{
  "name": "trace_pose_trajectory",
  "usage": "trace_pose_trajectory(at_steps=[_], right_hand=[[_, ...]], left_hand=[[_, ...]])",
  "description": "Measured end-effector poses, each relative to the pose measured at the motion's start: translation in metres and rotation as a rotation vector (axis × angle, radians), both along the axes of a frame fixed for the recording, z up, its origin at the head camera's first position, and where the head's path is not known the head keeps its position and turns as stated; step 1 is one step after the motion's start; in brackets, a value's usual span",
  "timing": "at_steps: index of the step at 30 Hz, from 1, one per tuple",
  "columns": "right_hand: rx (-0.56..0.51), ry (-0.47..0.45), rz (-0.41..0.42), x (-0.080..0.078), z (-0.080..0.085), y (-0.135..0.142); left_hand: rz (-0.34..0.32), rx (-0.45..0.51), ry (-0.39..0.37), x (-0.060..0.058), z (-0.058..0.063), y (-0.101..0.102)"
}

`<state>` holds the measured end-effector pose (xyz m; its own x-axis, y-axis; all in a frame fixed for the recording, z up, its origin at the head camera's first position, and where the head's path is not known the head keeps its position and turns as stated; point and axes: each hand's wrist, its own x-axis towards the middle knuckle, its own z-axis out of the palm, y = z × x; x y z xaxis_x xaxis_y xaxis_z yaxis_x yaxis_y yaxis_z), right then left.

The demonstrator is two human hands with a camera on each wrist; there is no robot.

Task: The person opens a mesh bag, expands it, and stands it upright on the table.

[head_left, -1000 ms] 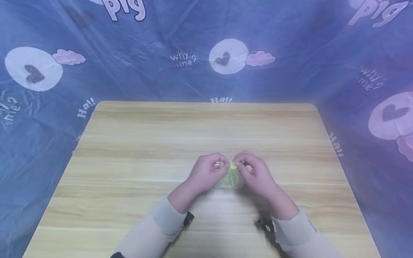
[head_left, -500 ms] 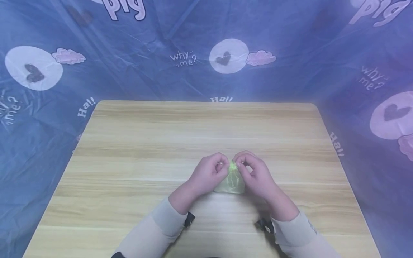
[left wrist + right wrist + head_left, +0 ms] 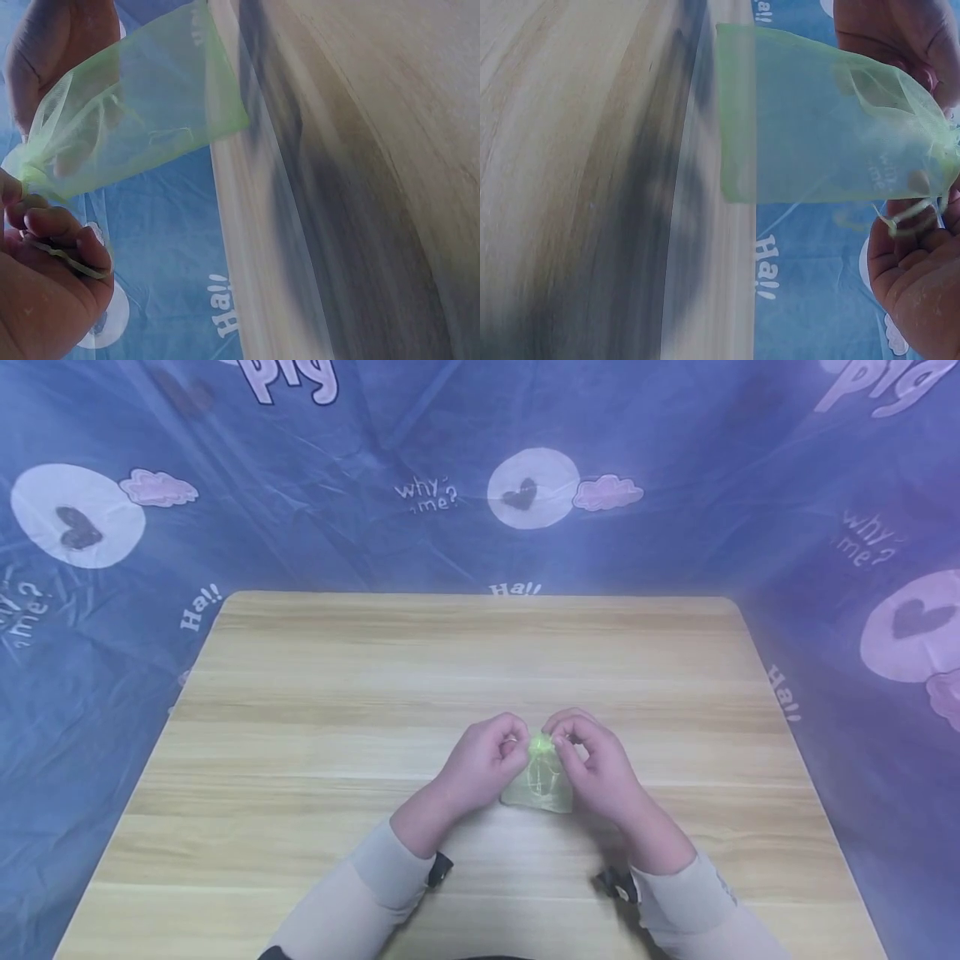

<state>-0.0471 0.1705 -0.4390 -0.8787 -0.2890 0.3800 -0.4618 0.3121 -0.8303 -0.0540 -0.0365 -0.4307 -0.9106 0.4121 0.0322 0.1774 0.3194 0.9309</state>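
A sheer pale-green drawstring pouch [image 3: 538, 783] hangs between my two hands, its neck gathered into a tight ruffle. My left hand [image 3: 480, 762] pinches at the left side of the neck with curled fingers. In the left wrist view, a thin drawstring [image 3: 69, 259] runs across those fingers. My right hand [image 3: 596, 760] pinches at the other side of the neck, thumb against forefinger. A loop of drawstring [image 3: 892, 223] shows by its fingers in the right wrist view. Through the mesh of the pouch [image 3: 802, 120] the backdrop shows, and its bottom edge hangs flat.
Beneath the hands lies a wood-grain table [image 3: 360, 693]. A blue printed cloth [image 3: 337, 527] rises behind it and along both sides. Dark straps with small devices [image 3: 617, 883] sit at the sleeve cuffs.
The pouch's body has dropped toward the near side and spread flatter. Both hands have drawn slightly apart, leaving more of the gathered neck in sight.
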Motion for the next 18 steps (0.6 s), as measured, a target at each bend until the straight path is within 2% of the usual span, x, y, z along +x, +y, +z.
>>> trace_pose_trajectory(at_steps=[18], right_hand=[[-0.028,0.006,-0.024,-0.0003,0.0024,0.0055]], left_hand=[[0.023,0.024,0.023,-0.0002,0.002,-0.0064]])
